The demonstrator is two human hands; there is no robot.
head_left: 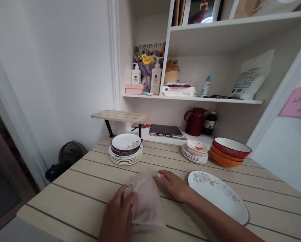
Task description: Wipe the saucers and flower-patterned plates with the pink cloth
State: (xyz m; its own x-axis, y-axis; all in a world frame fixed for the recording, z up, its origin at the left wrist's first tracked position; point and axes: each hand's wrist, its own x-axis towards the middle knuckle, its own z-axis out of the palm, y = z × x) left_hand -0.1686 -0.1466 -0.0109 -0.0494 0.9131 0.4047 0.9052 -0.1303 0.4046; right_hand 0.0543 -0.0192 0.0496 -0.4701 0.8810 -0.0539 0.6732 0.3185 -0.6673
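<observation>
A folded pale pinkish cloth (147,201) lies on the slatted wooden table in front of me, slightly blurred. My left hand (118,210) is at its left edge, with the cloth's edge between thumb and fingers. At the upper right corner, my right hand (172,185) has its fingertips closed on the cloth. Beneath my right forearm lies a white oval plate (216,191) with a floral print and dark rim, partly covered by the arm.
Plates stand stacked (126,151) at the back left. Small dishes (195,151) and nested orange and red bowls (228,153) stand back right. Behind are a small raised shelf (120,116), a closed laptop (165,130), a red jug (195,121) and a dark bottle (210,123).
</observation>
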